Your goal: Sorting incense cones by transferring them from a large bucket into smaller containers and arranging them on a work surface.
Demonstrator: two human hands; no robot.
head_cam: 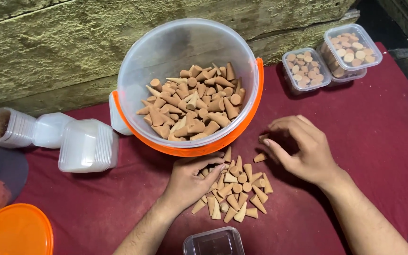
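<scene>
A dark red cloth (369, 141) covers the table in front of you, with a rough stone wall (48, 52) running along the back. Right at the middle sits a clear plastic bucket (166, 52) with an orange rim, tilted toward you and holding a heap of tan clay-coloured cones (194, 101). Just below its rim, a loose pile of cones (242, 196) lies scattered on the cloth.

Your left hand (190, 182) rests palm down on the near-left edge of that pile, fingers curled over a few cones; whether it pinches one, you cannot tell from here. Your right hand (303, 151) hovers at the pile's upper right, fingers bent inward around a cone or two at the fingertips, and one stray cone (259, 157) lies just beside it on the cloth.

Off to the far right, two small clear boxes (329, 63) stand side by side, both packed with cones standing on end. To the left lies a stack of empty clear tubs (86, 146) on its side, with another stack (10, 127) behind it. An orange lid (15, 231) shows at the bottom-left corner, and an empty clear box (213, 242) sits at the bottom edge, between your forearms.
</scene>
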